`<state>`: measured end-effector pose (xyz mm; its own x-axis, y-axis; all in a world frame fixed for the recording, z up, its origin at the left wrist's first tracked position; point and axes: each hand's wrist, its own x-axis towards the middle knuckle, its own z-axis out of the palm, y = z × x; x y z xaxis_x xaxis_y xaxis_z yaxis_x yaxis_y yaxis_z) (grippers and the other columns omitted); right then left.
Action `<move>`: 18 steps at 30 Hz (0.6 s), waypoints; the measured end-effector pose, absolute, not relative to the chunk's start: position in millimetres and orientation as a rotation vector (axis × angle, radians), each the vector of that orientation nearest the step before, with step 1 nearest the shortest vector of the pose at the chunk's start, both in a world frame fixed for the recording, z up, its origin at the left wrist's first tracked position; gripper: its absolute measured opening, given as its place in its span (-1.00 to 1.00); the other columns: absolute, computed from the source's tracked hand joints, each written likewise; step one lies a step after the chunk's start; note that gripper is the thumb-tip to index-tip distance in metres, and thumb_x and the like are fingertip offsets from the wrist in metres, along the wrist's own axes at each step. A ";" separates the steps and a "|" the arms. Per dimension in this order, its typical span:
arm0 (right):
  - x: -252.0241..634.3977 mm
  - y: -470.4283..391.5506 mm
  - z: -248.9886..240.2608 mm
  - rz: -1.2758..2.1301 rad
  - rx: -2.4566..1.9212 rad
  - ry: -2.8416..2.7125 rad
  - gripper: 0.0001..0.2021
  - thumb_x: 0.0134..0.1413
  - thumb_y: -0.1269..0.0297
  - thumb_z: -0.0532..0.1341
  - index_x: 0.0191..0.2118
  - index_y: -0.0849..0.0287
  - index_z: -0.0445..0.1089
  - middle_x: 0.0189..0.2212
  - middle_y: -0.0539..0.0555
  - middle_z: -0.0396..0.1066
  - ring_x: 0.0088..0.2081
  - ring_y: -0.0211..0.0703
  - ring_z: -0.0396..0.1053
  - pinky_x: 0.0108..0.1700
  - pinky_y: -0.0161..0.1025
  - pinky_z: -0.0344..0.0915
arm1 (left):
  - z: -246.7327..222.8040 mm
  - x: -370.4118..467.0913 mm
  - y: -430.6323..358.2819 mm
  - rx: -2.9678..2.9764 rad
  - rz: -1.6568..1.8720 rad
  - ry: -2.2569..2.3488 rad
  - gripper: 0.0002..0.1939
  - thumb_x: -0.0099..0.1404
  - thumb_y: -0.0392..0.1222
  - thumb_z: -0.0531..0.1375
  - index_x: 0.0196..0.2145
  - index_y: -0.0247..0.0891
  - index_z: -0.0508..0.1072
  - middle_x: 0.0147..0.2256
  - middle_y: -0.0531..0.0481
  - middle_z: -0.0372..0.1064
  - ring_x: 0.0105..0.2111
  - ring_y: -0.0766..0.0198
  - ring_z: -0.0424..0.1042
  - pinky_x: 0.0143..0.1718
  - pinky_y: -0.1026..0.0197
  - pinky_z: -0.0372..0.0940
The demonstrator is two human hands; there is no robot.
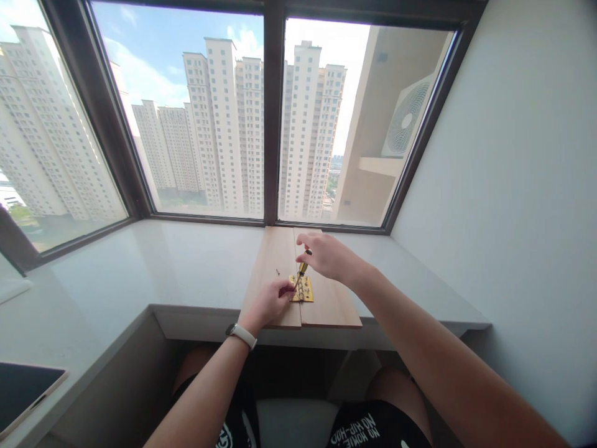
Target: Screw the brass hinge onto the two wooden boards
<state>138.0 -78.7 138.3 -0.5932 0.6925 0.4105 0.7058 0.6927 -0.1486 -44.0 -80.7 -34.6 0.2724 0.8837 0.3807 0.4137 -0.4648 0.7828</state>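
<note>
Gold hinge (306,291) at fingertips of left hand (271,302), pressed together; right hand (329,256) pinching screwdriver (303,267) above

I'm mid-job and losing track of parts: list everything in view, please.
Boards: 2, pale wood, on sill
Hinge: 1, brass, across seam
Screwdriver: 1, yellow-black, over hinge
Loose screw: 1, greyish, left board
Hinge screws: several, count unclear
Sill: 1, white, below window
Window: 1, dark-framed, ahead
Towers: several, cream, outside
Fan unit: 1, white, outside right
Device: 1, dark, lower left
Wall: 1, white, right
Seat: 1, grey, between legs
Watch: 1, pale strap, left wrist
Shorts: black, bottom
Hands: left at hinge, right on screwdriver
</note>
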 end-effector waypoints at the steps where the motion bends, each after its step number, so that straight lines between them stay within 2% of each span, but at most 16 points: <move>1: 138.7 -79.1 138.8 0.005 -1.043 -2.494 -0.90 0.16 0.34 0.27 -0.18 0.11 0.46 -0.22 0.13 0.49 -0.24 -0.07 0.38 -0.28 -0.23 0.15 | -34.3 -44.4 -80.8 2.002 1.119 1.165 -0.83 0.30 -0.16 0.15 -0.29 -0.25 0.52 -0.32 -0.05 0.53 -0.32 0.20 0.45 -0.25 0.21 0.30; 4: 140.1 -79.7 138.9 0.125 -0.973 -2.574 -0.79 0.16 0.48 0.20 -0.12 0.10 0.46 -0.17 0.11 0.49 -0.19 -0.10 0.40 -0.21 -0.24 0.20 | -33.6 -45.3 -80.6 2.007 1.115 1.166 -0.85 0.29 -0.18 0.16 -0.32 -0.26 0.51 -0.35 -0.04 0.52 -0.34 0.21 0.44 -0.28 0.22 0.28; 9: 139.0 -77.9 140.0 0.076 -1.024 -2.602 -0.87 0.17 0.45 0.21 -0.20 0.17 0.48 -0.26 0.12 0.52 -0.22 -0.12 0.42 -0.20 -0.27 0.21 | -34.1 -44.7 -80.7 1.997 1.121 1.153 -0.85 0.29 -0.18 0.15 -0.31 -0.26 0.50 -0.33 -0.05 0.52 -0.33 0.21 0.45 -0.27 0.23 0.28; 13: 138.5 -78.9 144.4 -0.061 -1.159 -2.630 -0.91 0.21 0.32 0.22 -0.28 0.19 0.46 -0.32 0.13 0.52 -0.24 -0.13 0.42 -0.22 -0.28 0.18 | -36.0 -43.9 -80.8 1.967 1.124 1.135 -0.85 0.29 -0.18 0.17 -0.28 -0.26 0.51 -0.32 -0.05 0.53 -0.32 0.21 0.46 -0.26 0.23 0.29; 18: 138.1 -83.8 145.1 -0.290 -1.304 -2.613 -0.64 0.30 0.01 0.12 -0.36 0.18 0.44 -0.37 0.16 0.50 -0.33 -0.10 0.41 -0.35 -0.24 0.09 | -34.6 -43.4 -81.7 1.961 1.119 1.125 -0.85 0.30 -0.19 0.16 -0.27 -0.25 0.51 -0.33 -0.04 0.53 -0.32 0.22 0.46 -0.27 0.24 0.30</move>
